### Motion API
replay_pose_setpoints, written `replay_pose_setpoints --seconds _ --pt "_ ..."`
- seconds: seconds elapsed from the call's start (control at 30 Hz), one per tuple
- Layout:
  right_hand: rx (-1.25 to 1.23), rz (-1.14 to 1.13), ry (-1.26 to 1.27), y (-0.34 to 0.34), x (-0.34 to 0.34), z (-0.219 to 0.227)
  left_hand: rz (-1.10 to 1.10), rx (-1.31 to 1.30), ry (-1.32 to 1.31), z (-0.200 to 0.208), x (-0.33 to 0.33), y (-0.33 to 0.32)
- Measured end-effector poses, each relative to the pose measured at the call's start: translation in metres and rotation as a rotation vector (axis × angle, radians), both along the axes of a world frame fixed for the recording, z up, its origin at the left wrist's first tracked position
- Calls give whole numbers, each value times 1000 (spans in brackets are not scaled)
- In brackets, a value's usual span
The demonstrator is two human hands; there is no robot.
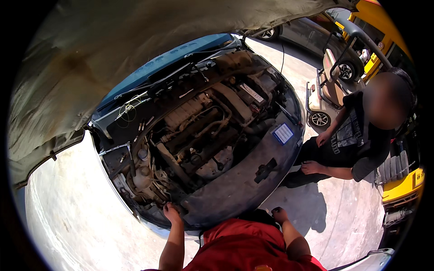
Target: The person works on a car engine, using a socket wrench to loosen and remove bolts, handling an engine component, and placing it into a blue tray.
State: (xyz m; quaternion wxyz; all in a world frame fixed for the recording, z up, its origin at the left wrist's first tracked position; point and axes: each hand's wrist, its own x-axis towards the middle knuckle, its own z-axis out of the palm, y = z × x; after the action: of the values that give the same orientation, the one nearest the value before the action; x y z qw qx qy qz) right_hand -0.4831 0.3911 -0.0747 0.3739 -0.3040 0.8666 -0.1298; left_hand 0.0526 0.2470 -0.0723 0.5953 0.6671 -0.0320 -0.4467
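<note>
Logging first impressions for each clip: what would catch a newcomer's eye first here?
The open engine bay fills the centre, under the raised hood at upper left. The left hand rests on the car's front edge; the right hand hangs beside it. A person in a black shirt stands at right.
</note>
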Motion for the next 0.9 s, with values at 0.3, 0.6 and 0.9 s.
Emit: replay_pose_setpoints --seconds 0.3,0.6,0.9 --pt "-96 383 5 -99 -19 62 -1052 -94 -758 111 -248 -101" --pt "-293 866 -394 -249 -103 151 -671 135 -894 52 -356 -336" --pt "-213 397 -1219 -307 -151 224 -569 473 -695 15 -424 -429"
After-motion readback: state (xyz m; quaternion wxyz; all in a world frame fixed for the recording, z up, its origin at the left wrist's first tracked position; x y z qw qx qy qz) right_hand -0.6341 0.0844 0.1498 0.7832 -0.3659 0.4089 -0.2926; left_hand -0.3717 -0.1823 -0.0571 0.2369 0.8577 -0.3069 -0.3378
